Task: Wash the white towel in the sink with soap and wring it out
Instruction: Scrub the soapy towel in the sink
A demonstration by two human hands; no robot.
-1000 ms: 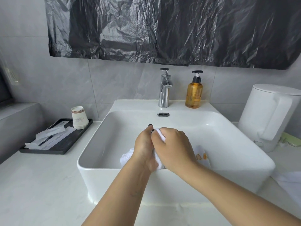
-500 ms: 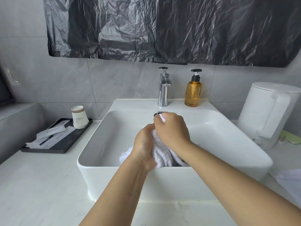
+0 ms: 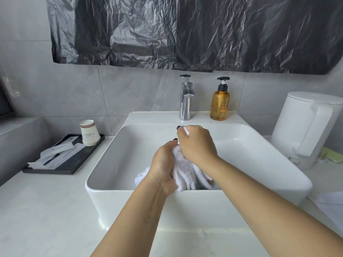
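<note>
White towel [image 3: 182, 170]: bunched and lifted over the middle of the white rectangular sink [image 3: 130, 191], centre of the frame, with its lower folds hanging down behind the near rim. Left hand [image 3: 164, 164]: curled round the towel's left side, thumb uppermost, the cloth bulging out to its right. Right hand [image 3: 196, 143]: just above and right of the left hand, touching it, fingers closed on the towel's upper end, a small white tip showing past the knuckles. Both forearms enter from the bottom edge. Chrome faucet [image 3: 185, 98]: upright on the sink's back ledge, upper centre. Amber pump soap bottle [image 3: 220, 102]: just right of the faucet on the same ledge, well apart from both hands. White electric kettle [image 3: 306, 128]: right edge of the frame, on the pale table [image 3: 46, 210]. Black tray [image 3: 61, 158]: left of the sink, carrying stacked paper cups [image 3: 89, 132] and wrapped sachets [image 3: 55, 153]. Black plastic sheet [image 3: 185, 32]: hung across the grey tiled wall, top of the frame.
</note>
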